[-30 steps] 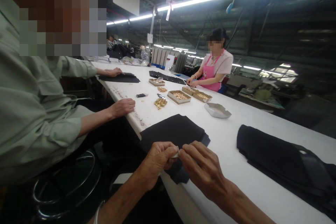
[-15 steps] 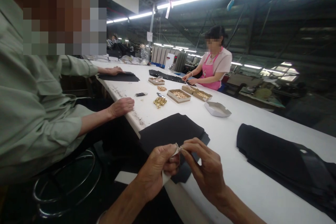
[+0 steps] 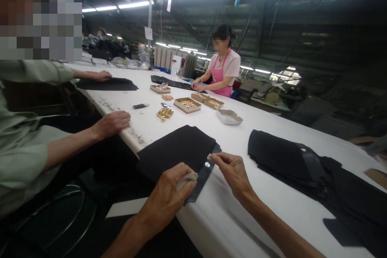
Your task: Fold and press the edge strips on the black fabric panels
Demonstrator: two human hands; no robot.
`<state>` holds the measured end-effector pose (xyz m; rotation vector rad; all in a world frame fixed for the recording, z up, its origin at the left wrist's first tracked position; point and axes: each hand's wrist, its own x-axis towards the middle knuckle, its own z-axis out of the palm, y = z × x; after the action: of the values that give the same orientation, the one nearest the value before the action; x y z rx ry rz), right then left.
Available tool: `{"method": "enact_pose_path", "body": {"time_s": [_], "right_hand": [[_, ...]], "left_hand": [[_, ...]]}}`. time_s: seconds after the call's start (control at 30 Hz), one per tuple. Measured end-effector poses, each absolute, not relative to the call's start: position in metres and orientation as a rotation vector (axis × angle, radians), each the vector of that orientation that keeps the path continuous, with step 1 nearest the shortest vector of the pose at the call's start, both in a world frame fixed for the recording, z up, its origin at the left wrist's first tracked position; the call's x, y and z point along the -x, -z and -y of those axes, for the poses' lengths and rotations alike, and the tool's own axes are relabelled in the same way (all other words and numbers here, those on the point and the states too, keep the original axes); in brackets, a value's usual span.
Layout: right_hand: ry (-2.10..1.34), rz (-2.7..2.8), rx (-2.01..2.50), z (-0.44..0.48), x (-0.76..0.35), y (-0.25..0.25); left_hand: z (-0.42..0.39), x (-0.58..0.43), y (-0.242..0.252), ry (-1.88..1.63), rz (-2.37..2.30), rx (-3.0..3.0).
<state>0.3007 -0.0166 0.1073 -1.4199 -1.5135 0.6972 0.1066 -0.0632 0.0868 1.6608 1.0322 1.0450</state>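
Note:
In front of me lies a black panel (image 3: 178, 145) with a darker strip along its right edge. A shiny round metal piece (image 3: 207, 165) sits on that strip. My left hand (image 3: 173, 193) is closed around a whitish, crumpled cloth-like piece (image 3: 186, 179), just over the panel's near edge. Thumb and finger of my right hand (image 3: 232, 169) pinch a small pale scrap (image 3: 209, 156) beside the metal piece. The two hands are apart, and what the scrap is made of is too small to tell.
Gold-coloured parts (image 3: 165, 113) lie loose beyond the panel, near cardboard trays (image 3: 187, 109) and a white tray (image 3: 229, 117). More black pieces (image 3: 281, 157) are stacked at right. A co-worker's hand (image 3: 113, 124) rests on the left table edge. Another person (image 3: 222, 68) works across the table.
My hands, together before with the whitish piece between them, have come apart. The right hand now holds a small scrap over the strip, and the metal piece shows. The view has turned right.

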Motion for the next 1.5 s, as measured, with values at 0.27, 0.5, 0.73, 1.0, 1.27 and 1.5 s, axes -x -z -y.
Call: {"method": "enact_pose_path", "body": {"time_s": [0.27,0.5,0.73,1.0,1.27,1.5], "right_hand": [[-0.591,1.676,1.473,0.021,-0.309,-0.095],[-0.464,1.788,1.472,0.016,-0.308,-0.086],[-0.337,1.864,1.471,0.015,-0.311,-0.08],[-0.151,1.984,1.444,0.013,-0.311,-0.075],[0.145,2.13,1.467,0.012,-0.315,-0.063],[0.277,2.167,1.5,0.009,-0.315,-0.061]], "left_hand": [[0.054,-0.119,-0.096,-0.871,-1.043,-2.066],[0.044,-0.128,-0.083,-0.746,-1.104,-2.13],[0.044,-0.132,-0.083,-0.63,-1.123,-2.236],[0.042,-0.135,-0.09,-0.58,-1.147,-2.328],[0.041,-0.14,-0.092,-0.425,-1.183,-2.434],[0.043,-0.141,-0.094,-0.428,-1.193,-2.407]]}}
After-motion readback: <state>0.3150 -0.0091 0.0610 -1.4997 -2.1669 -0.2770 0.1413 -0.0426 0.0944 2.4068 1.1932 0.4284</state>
